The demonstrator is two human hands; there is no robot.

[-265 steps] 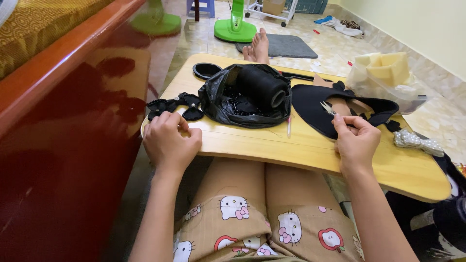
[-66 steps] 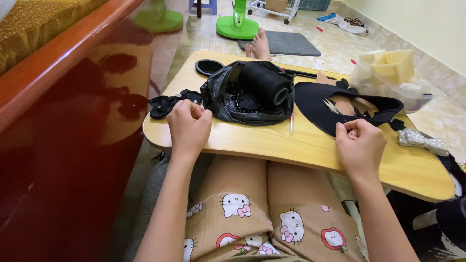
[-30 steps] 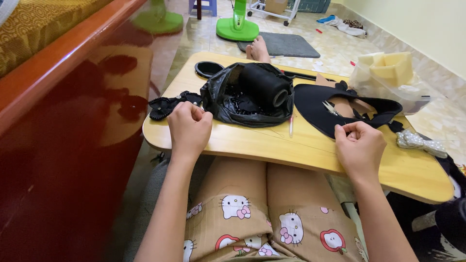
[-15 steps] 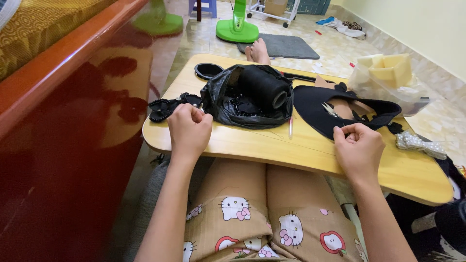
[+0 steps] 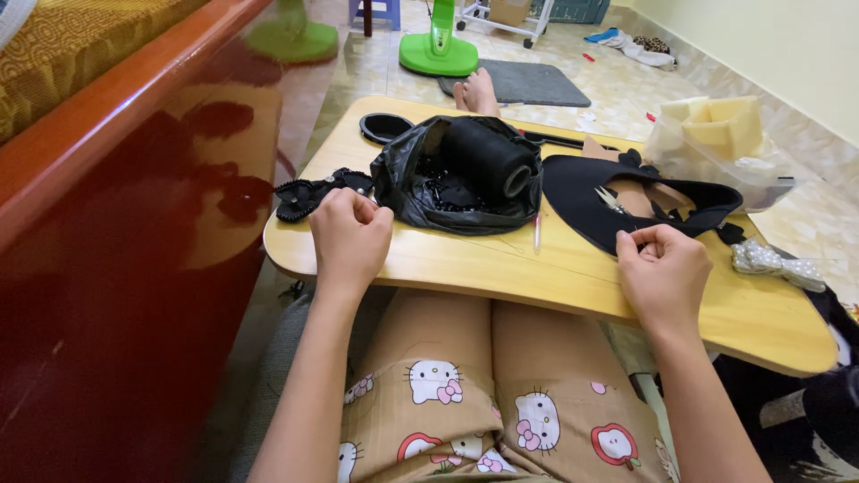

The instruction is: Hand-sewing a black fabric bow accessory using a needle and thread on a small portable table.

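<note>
Hands (image 5: 351, 234) (image 5: 664, 268) rest fisted on the bench (image 5: 465, 264), apart, mid-sewing beside black fabric (image 5: 595, 201); next needs finer pinching, probably.

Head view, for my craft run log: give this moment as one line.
left hand: beside black bag | right hand: pinching at black fabric piece | surface: wooden lap table

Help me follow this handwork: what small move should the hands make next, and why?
Probably draw the right hand back to tighten the stitch: its fingertips pinch at the black fabric piece, while the left hand is closed near the black bag.
</note>
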